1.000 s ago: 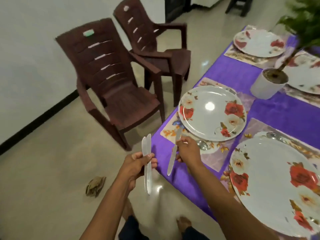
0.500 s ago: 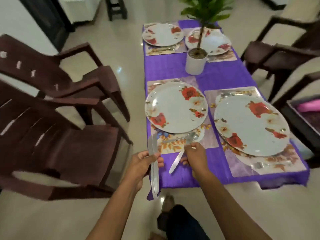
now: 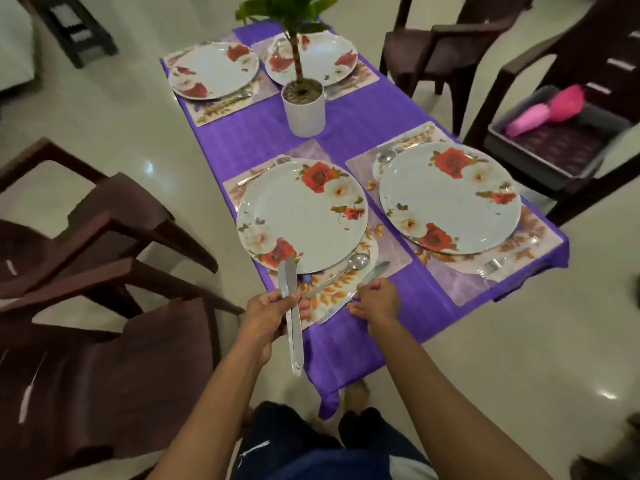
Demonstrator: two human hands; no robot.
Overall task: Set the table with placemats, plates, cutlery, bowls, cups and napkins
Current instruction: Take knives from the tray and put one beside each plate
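My left hand (image 3: 268, 313) grips two steel knives (image 3: 293, 327) upright near the table's front-left corner. Lower on the right, my right hand (image 3: 377, 301) pinches a third knife (image 3: 375, 270) that lies slanted on the floral placemat (image 3: 391, 259), just right of a spoon (image 3: 356, 263). Above them sits a rose-patterned plate (image 3: 301, 216), with a fork (image 3: 263, 171) at its far side. A second plate (image 3: 450, 199) on its own mat, with a spoon (image 3: 386, 155) and a fork (image 3: 498, 263), fills the near right.
Two more set plates (image 3: 214, 69) (image 3: 318, 57) lie at the far end of the purple tablecloth (image 3: 249, 140). A white plant pot (image 3: 304, 109) stands mid-table. Brown chairs (image 3: 104, 271) crowd the left. On a right chair, a grey tray (image 3: 554, 150) holds pink items.
The view swung to face the table's end. My right hand carried its knife rightward past the spoon and down onto the placemat. My left hand kept its two knives.
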